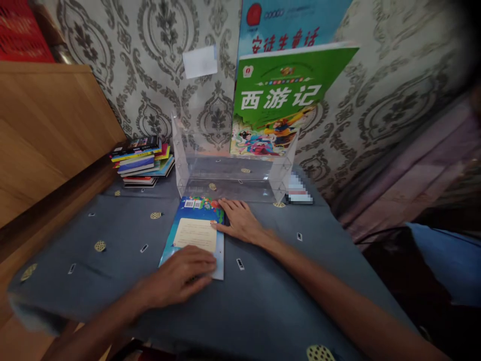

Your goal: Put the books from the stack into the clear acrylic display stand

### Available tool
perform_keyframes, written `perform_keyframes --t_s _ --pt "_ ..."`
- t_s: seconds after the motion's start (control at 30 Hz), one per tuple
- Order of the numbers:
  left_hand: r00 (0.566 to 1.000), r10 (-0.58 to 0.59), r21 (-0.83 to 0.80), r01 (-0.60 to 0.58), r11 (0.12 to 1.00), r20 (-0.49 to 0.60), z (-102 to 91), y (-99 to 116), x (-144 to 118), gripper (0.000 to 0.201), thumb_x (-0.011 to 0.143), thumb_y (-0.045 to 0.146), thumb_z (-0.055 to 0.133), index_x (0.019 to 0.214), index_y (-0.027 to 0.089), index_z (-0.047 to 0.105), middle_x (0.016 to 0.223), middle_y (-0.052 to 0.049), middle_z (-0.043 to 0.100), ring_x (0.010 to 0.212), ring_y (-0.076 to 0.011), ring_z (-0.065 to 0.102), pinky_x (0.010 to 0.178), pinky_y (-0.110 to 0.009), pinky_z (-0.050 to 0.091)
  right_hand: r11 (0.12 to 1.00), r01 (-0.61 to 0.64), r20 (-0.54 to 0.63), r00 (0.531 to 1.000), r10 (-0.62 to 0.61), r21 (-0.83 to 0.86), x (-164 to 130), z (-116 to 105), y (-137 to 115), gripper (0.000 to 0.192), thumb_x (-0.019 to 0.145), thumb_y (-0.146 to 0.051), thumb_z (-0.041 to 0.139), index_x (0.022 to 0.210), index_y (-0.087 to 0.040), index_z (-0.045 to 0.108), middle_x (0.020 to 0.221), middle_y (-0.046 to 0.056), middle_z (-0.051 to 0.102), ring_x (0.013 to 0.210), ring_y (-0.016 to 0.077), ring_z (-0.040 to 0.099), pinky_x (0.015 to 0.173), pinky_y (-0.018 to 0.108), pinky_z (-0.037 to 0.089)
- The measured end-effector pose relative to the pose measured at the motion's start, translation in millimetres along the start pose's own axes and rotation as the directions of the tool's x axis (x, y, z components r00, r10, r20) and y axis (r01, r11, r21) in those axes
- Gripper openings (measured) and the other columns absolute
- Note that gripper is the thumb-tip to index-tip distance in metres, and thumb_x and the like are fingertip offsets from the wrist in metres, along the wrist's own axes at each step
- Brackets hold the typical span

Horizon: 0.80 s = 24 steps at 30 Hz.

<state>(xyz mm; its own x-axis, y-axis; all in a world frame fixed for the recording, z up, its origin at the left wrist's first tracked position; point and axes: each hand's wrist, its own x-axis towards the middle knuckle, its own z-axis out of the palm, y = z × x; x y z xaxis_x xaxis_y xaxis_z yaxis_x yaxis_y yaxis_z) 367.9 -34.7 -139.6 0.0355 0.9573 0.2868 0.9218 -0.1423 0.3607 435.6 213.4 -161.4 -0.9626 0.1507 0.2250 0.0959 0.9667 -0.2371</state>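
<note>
**Both hands flat on a book before the clear rack**

Plainly, a thin blue-backed book (195,235) lies face down on the grey-blue tablecloth (112,281), midway along the table and just short of the clear acrylic rack (233,170) at the far edge. Its long axis runs from the near edge toward the rack, tilted slightly left at the near end.

Left hand (180,278) rests palm-down on the book's near end, fingers together and laid flat, covering the near right corner; nothing gripped. Right hand (240,220) lies at the book's far right edge, fingers extended and close together, tips touching the cover near the spine edge; no clamp here either. Right hand is the nearer one to the rack.

Inside the rack, a green book (281,100) stands upright at the right side, leaning against the wall. A stack of books (143,160) sits at the far left corner.
</note>
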Motion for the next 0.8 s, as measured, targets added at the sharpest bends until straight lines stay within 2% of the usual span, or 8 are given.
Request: perform_keyframes --t_s 0.07,0.17,0.23,0.3,0.4,0.53,0.8 --pt "0.991 -0.072 0.05 0.078 0.996 -0.113 -8.2 -25 0 0.03 0.101 0.029 0.045 0.123 0.023 0.065 0.118 -0.008 0.072 0.114 -0.0197 0.065 0.099 -0.039 0.053 1.0 0.002 -0.018 1.0 -0.002 -0.022 3 0 -2 0.069 0.094 -0.065 0.043 0.141 -0.014 0.049 0.14 0.018 0.056 0.126 0.0336 0.051 0.108 0.05 0.035" --pt "0.939 -0.218 0.245 0.284 0.927 -0.266 -14.0 -66 -3 0.037 0.1 0.034 0.044 0.129 0.02 0.062 0.128 -0.012 0.066 0.119 -0.0247 0.062 0.103 -0.048 0.05 0.999 -0.005 -0.042 0.999 0.003 -0.048 6 2 -3 0.065 0.094 -0.063 0.045 0.136 -0.014 0.053 0.129 0.017 0.061 0.117 0.0326 0.055 0.102 0.047 0.039" --pt "0.924 -0.272 0.304 0.349 0.887 -0.268 -12.1 -85 -8 0.042 0.1 0.037 0.044 0.133 0.018 0.059 0.136 -0.013 0.062 0.123 -0.0261 0.06 0.104 -0.048 0.049 0.998 -0.005 -0.059 0.998 0.002 -0.059 7 4 -2 0.064 0.094 -0.062 0.045 0.135 -0.013 0.054 0.126 0.017 0.061 0.116 0.0327 0.054 0.102 0.047 0.04" --pt "0.921 -0.291 0.322 0.367 0.873 -0.261 -7.4 -93 -13 0.044 0.1 0.038 0.042 0.135 0.017 0.057 0.138 -0.013 0.06 0.123 -0.0258 0.06 0.104 -0.047 0.05 0.998 0.007 -0.079 0.997 -0.012 -0.06 6 7 -2 0.063 0.094 -0.061 0.045 0.135 -0.013 0.054 0.126 0.017 0.061 0.117 0.0333 0.053 0.103 0.049 0.039" --pt "0.926 -0.268 0.323 0.348 0.88 -0.266 -1.8 -90 -20 0.044 0.1 0.038 0.041 0.135 0.017 0.058 0.138 -0.014 0.06 0.122 -0.0257 0.062 0.103 -0.045 0.052 0.998 0.024 -0.107 0.994 -0.031 -0.064 2 9 -5 0.062 0.094 -0.06 0.044 0.134 -0.014 0.055 0.128 0.018 0.06 0.119 0.0343 0.051 0.105 0.051 0.036" --pt "0.938 -0.236 0.325 0.313 0.892 -0.255 -0.9 -75 -28 0.044 0.099 0.039 0.043 0.135 0.018 0.059 0.137 -0.013 0.061 0.122 -0.0265 0.061 0.101 -0.045 0.053 0.997 0.03 -0.089 0.995 -0.037 -0.076 -15 7 -14 0.062 0.094 -0.059 0.045 0.134 -0.012 0.055 0.132 0.018 0.058 0.122 0.0345 0.049 0.109 0.051 0.033" --pt "0.961 -0.183 0.348 0.247 0.905 -0.207 5.9 -25 -54 0.043 0.099 0.037 0.048 0.135 0.016 0.057 0.139 -0.014 0.06 0.126 -0.0278 0.058 0.102 -0.047 0.052 0.996 0.038 -0.045 0.998 -0.042 -0.081 -71 -3 -38 0.064 0.095 -0.058 0.045 0.136 -0.01 0.053 0.136 0.02 0.056 0.124 0.0356 0.049 0.111 0.055 0.033"
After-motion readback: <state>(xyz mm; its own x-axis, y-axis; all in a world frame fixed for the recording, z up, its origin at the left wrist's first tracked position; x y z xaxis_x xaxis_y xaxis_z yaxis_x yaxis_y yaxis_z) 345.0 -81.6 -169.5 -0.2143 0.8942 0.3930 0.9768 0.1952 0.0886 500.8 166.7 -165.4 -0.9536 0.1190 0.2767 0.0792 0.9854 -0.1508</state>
